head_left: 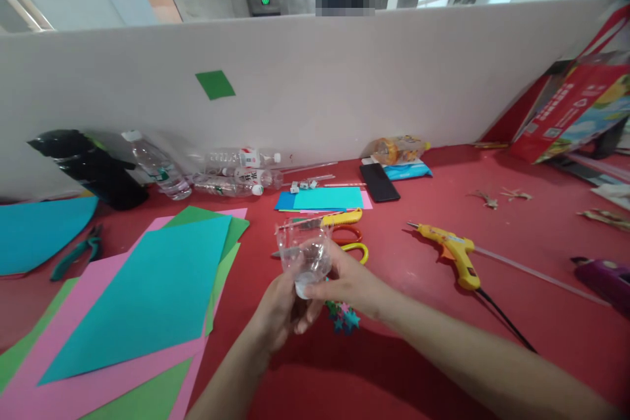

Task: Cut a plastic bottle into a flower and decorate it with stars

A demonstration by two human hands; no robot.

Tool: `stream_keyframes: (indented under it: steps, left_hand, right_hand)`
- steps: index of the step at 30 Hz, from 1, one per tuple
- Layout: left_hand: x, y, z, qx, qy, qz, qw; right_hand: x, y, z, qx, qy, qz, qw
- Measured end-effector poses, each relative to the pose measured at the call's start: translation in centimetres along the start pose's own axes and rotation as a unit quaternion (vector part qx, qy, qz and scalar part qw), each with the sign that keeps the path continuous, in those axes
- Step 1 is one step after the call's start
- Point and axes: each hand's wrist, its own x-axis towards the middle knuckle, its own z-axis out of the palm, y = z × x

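Note:
Near the middle of the head view, I hold a clear cut-off plastic bottle top (290,246) with its white cap (304,286) facing me. My left hand (281,307) grips it from the left and below, its lower fingers curled and partly hidden. My right hand (350,281) closes around the right side, with the thumb by the cap. Behind the clear plastic lie a yellow utility knife (344,217) and scissors with red and yellow handles (363,252). Small coloured paper stars (347,320) lie on the table just below my right hand.
On the red table (413,367), coloured paper sheets (147,295) and green-handled pliers (73,259) lie left. To the right are a yellow glue gun (455,249) and a purple tool (600,282). Plastic bottles (231,184) and a phone (380,183) lie before the white partition (315,85).

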Motion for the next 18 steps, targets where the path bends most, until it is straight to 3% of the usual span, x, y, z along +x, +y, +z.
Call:
stream_keyframes:
  steps: [3, 7, 10, 12, 15, 18]
  left_hand:
    - [0.0, 1.1, 0.1, -0.030, -0.006, 0.050, 0.998]
    - [-0.6, 3.4, -0.3, -0.072, -0.035, 0.170, 0.982]
    - [-0.8, 4.0, -1.1, 0.023, -0.045, 0.246, 0.968]
    - [-0.5, 3.6, -1.4, 0.101, -0.029, 0.290, 0.951]
    - [0.1, 2.4, -1.1, 0.157, 0.008, 0.336, 0.928]
    - [0.2, 1.6, -0.9, 0.115, 0.031, 0.297, 0.947]
  right_hand:
    - [0.0, -1.0, 0.4, -0.032, 0.002, -0.018, 0.999]
    - [0.4, -3.4, 0.4, -0.207, 0.107, -0.107, 0.967]
    - [0.5, -4.6, 0.4, -0.295, 0.162, -0.187, 0.923]
    - [0.5, -4.6, 0.6, -0.303, 0.175, -0.211, 0.913]
    - [0.3, -3.8, 1.0, -0.287, 0.182, -0.187, 0.922]
    - [0.2, -2.8, 0.6, -0.238, 0.134, -0.137, 0.952]
